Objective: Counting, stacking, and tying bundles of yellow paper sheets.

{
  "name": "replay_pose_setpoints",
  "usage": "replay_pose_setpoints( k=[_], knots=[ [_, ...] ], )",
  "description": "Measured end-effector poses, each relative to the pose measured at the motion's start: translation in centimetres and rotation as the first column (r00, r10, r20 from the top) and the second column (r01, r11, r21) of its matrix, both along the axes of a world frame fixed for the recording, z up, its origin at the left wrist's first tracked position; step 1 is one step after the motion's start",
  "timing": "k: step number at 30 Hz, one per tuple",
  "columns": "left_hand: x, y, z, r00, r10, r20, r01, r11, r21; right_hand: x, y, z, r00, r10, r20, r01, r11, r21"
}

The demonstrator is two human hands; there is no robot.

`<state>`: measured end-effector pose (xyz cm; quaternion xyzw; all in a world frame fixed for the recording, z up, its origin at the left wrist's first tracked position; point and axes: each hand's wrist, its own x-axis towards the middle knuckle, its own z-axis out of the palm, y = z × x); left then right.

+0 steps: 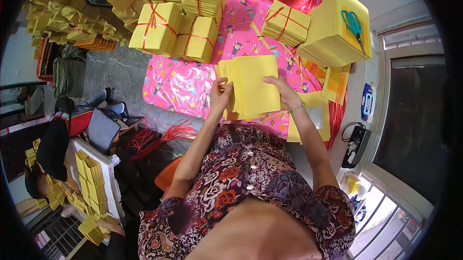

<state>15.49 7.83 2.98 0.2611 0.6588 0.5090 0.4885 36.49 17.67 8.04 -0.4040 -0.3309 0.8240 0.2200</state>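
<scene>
- Fingers curled, left hand [220,99] touches the left side of the yellow paper stack [258,88], pinch unclear.
- Right hand [289,97] pinches its right edge, thumb atop.
- Long axis points outward between them.

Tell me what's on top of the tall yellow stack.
Teal-handled scissors lie on the stack, over a darker yellow patch. Whatever lies directly beneath the scissors is covered and cannot be seen.
</scene>
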Motion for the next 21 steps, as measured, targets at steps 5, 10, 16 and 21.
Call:
replay_pose_setpoints(
  k=[5, 10, 16, 21],
  knots=[
    [-0.3, 0.0, -0.7, 0.999, 0.018, 0.026, -0.018, 1.000, 0.005, -1.1, -0.3, 0.0, 0.999, 0.007, 0.054, -0.007, 1.000, 0.014],
    [-1.1, 0.4, 0.4, 0.956, 0.047, 0.290, -0.026, 0.997, -0.076, -2.5, -0.5, 0.3, 0.987, -0.001, 0.162, -0.022, 0.990, 0.138],
    [0.1, 0.7, 0.9, 0.986, -0.123, 0.115, 0.111, 0.989, 0.102, -2.3, -0.4, 1.4, 0.944, 0.037, 0.327, -0.138, 0.946, 0.293],
    [0.6, 1.4, 1.6, 0.968, -0.171, 0.183, 0.158, 0.984, 0.086, -0.9, -1.0, -2.2, 0.989, -0.057, 0.137, 0.042, 0.993, 0.113]
  ],
)
